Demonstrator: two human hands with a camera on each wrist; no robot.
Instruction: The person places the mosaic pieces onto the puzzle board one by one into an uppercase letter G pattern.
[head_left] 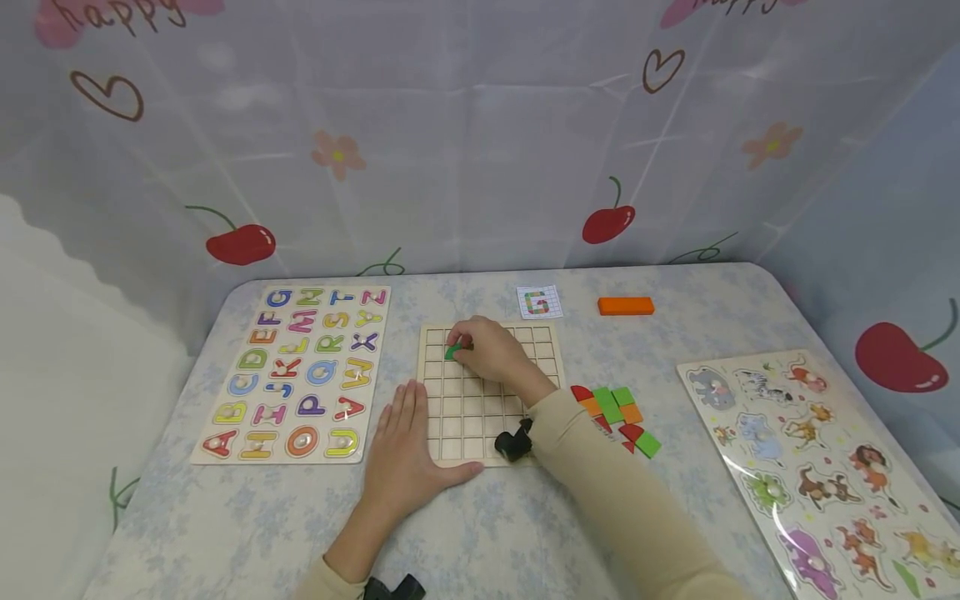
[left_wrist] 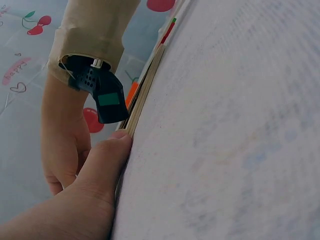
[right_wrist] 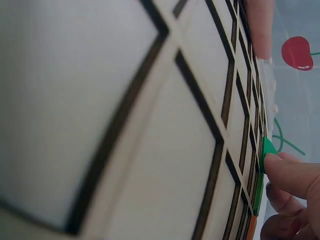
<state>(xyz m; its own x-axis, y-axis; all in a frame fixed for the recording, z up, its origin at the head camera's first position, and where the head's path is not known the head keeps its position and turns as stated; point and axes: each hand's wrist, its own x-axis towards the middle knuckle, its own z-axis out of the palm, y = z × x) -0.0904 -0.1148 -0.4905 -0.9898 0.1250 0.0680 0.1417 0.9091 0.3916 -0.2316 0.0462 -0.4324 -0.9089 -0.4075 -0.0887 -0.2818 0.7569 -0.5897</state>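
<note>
A wooden grid board (head_left: 446,406) lies on the table between both hands. My right hand (head_left: 491,350) reaches over its upper left part and pinches a green piece (head_left: 452,352) between thumb and fingers. In the right wrist view this green piece (right_wrist: 268,147) has a curved edge and is at the board's surface. Close by, a green piece (right_wrist: 258,194) and an orange piece (right_wrist: 251,227) sit in the grid, partly behind the fingers. My left hand (head_left: 405,446) rests at the board's lower left corner, fingers straight along the left side, thumb stretched along the near edge.
Loose red, green and orange pieces (head_left: 613,408) lie right of the board, partly behind the right sleeve. Behind it are a card with a coloured G (head_left: 539,302) and an orange block (head_left: 626,306). An alphabet board (head_left: 285,375) is left, an animal puzzle (head_left: 817,450) right.
</note>
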